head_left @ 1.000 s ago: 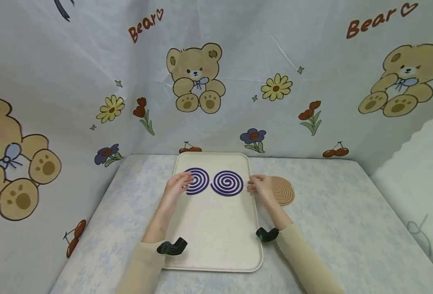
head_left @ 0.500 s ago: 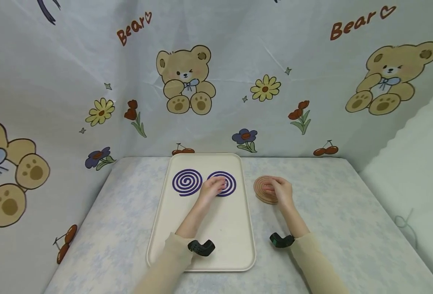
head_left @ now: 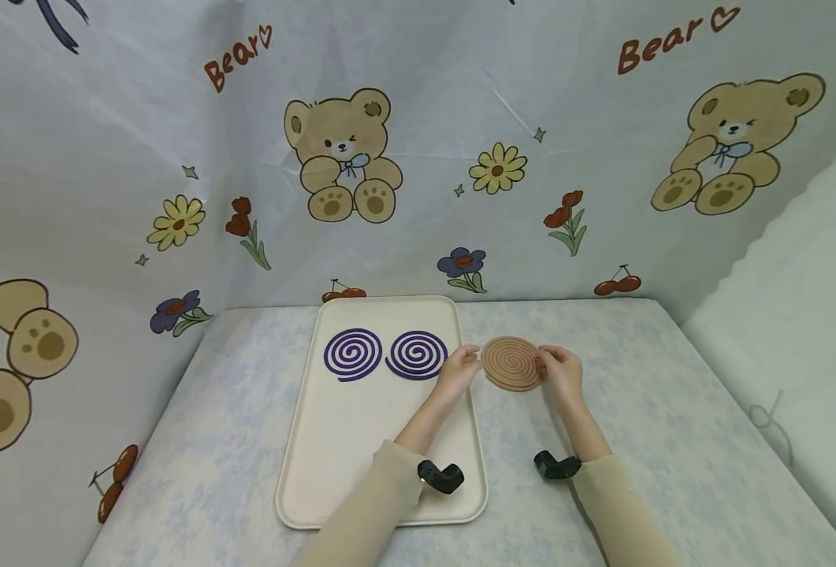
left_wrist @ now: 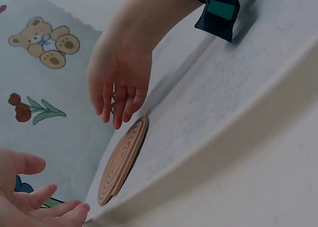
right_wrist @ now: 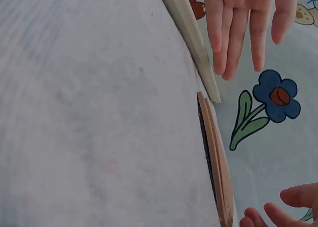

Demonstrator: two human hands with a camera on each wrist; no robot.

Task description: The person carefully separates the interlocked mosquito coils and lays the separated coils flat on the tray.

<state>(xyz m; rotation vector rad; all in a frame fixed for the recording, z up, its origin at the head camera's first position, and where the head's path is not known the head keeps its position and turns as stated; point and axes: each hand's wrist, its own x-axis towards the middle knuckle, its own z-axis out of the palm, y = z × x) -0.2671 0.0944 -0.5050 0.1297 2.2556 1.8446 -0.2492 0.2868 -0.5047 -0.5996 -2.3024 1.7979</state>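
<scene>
A round brown mosquito coil lies flat on the table, right of the tray. It looks like stacked layers in the right wrist view. At its left side is my left hand, fingers loosely extended and holding nothing, over the tray's right edge. My right hand is at the coil's right edge with fingers pointing down. In the left wrist view that hand hovers by the coil's far end, its fingers loose; contact cannot be told. Two dark purple mosquito coils, one on the left and one on the right, lie side by side in the tray.
The cream tray has a low raised rim and stands on a pale blue mottled table. Behind it hangs a bear-print cloth. A white surface rises at the right.
My left hand has moved right, from the left purple coil past the right one towards the brown coil. My right hand has moved right, across to the brown coil's right edge.
</scene>
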